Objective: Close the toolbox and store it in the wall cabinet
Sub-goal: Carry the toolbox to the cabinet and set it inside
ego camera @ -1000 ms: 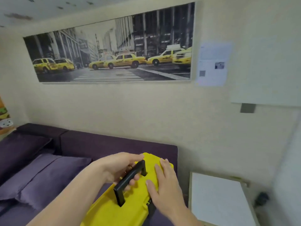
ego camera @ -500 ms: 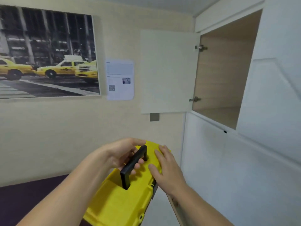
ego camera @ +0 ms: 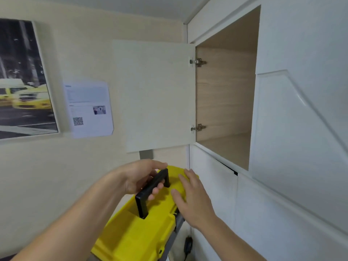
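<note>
A yellow toolbox (ego camera: 135, 234) with its lid down is held up in front of me, low in the view. My left hand (ego camera: 140, 176) is wrapped around its black handle (ego camera: 150, 189). My right hand (ego camera: 194, 196) lies flat on the lid's right side, fingers spread. The wall cabinet (ego camera: 226, 95) is up to the right, its wooden inside bare. Its white door (ego camera: 156, 95) is swung open to the left, flat against the wall. The toolbox is below and left of the cabinet opening.
A framed taxi picture (ego camera: 22, 81) and a paper sheet (ego camera: 88, 109) hang on the left wall. White panelled fronts (ego camera: 301, 147) run below and right of the opening. A dark cable or plug (ego camera: 188, 245) hangs low by the wall.
My view has swung right from the sofa to the open cabinet, which is now closer. Both hands keep the same hold on the toolbox, carried along towards the cabinet.
</note>
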`<state>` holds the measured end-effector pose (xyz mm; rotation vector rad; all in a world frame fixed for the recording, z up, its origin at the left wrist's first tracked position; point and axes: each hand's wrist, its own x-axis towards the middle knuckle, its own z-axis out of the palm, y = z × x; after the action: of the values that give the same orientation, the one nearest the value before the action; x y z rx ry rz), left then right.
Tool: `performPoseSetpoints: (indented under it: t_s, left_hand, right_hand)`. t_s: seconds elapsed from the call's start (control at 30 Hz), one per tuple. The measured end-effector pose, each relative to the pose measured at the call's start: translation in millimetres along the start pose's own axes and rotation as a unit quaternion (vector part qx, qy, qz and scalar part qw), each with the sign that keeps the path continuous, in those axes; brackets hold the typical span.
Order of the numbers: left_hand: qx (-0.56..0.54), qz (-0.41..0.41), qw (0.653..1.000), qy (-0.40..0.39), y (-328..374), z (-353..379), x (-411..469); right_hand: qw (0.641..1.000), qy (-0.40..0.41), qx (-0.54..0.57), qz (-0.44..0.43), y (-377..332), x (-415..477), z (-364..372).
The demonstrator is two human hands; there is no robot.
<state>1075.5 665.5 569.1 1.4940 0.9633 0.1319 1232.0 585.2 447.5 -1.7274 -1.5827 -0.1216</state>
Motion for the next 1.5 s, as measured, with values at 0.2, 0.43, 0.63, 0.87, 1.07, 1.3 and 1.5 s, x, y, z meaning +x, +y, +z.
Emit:
performPoseSetpoints:
  t_s: [0.2,0.43,0.63,0.87,1.07,1.3,1.5]
  left_hand:
    - [0.030,0.025,0.999,0.010,69.3,10.6,64.9]
    - [0.058,0.061,0.996,-0.025,135.0,7.8,164.1]
    - [0.067,0.103,0.986,-0.111,197.9,6.1,261.4]
    - [0.107,0.147,0.970,-0.160,274.6,30.7,356.1]
    - [0.103,0.165,0.958,-0.209,315.9,65.8,418.6]
    - [0.147,0.169,0.941,-0.254,330.5,114.2,458.5]
    - [0.164,0.178,0.935,-0.258,330.2,122.1,480.7]
  right_hand:
    - [0.999,0.032,0.003,0.009,57.0,66.3,-22.0]
    - [0.996,0.063,-0.050,0.046,123.0,138.2,-42.1]
    - [0.985,0.079,-0.091,0.121,182.3,205.8,-61.2]
    - [0.953,0.100,-0.174,0.228,240.6,267.5,-93.5]
    - [0.903,0.125,-0.221,0.346,279.3,297.8,-107.0]
    - [0.864,0.105,-0.243,0.429,307.0,297.4,-111.7]
    - [0.859,0.108,-0.209,0.455,315.0,294.7,-107.4]
